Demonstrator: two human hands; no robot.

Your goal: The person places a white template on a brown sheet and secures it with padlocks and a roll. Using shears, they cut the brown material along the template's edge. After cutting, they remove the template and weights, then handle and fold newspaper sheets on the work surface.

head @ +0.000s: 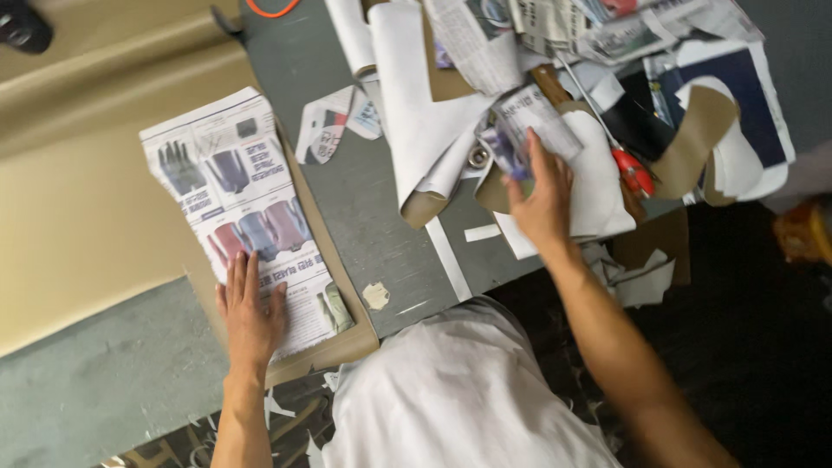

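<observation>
My left hand [250, 314] lies flat, fingers spread, on the near end of a printed newspaper sheet [234, 199] that rests on a strip of brown cardboard [342, 342]. My right hand [542, 201] reaches into a pile of paper on the right and grips a small folded printed paper piece [530, 121]. White paper sheets [416, 113] and brown card offcuts lie around that hand. Red-handled scissors [631, 170] lie just right of it.
The grey tabletop [364, 208] carries paper scraps and a small printed cut-out [328, 130]. A large tan sheet [78, 191] covers the left side. More newspapers and a dark blue sheet [745, 95] pile at the top right. The floor below holds offcuts.
</observation>
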